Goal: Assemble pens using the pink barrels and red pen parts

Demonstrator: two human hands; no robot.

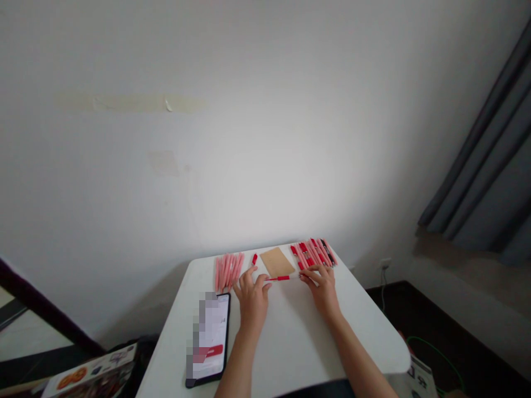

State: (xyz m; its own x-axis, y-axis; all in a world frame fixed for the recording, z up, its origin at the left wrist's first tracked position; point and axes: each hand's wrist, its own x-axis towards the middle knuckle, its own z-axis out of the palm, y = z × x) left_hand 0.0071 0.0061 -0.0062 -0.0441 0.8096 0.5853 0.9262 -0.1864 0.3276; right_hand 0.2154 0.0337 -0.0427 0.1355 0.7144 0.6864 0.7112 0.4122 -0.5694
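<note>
Head view shows a pen [284, 278] between both hands above the bench [294, 342]; the right hand's [322, 287] grip pinches one end, while the left hand's [252, 298] grip, at the other tip, I cannot tell. Brown paper [277, 262] lies just beyond, a phone [215, 329] nearer.

Pixelation masks part of the phone [214, 329]; the pen [283, 278] is too small for detail.
</note>
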